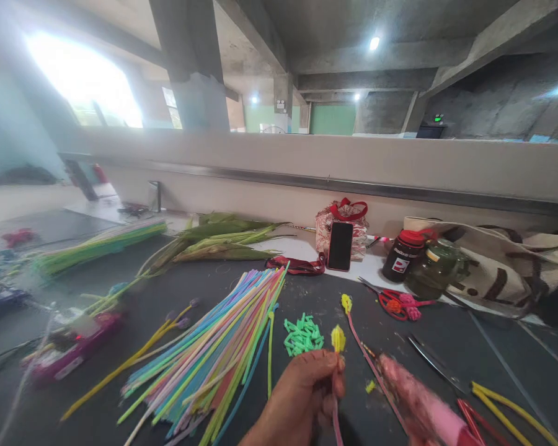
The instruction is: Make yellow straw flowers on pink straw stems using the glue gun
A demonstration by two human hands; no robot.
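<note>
My left hand (302,396) is at the bottom middle, fingers pinched shut on a thin pink stem with a fuzzy yellow tip (338,339) that stands just above my fingers. A second pink stem with a yellow tip (347,305) lies on the dark table (316,297) just right of it. A blurred pink tool (423,406) slants in from the bottom right, its nose near a yellow scrap (370,386). My right hand behind it is smeared by motion and mostly out of frame.
A fan of pastel sticks (214,353) lies left of my hand, with small green cut pieces (303,335) beside it. Red scissors (393,301), a phone (340,246), two jars (407,254), green leaves (218,241), a metal tool (437,365) and yellow stems (511,409) surround the spot.
</note>
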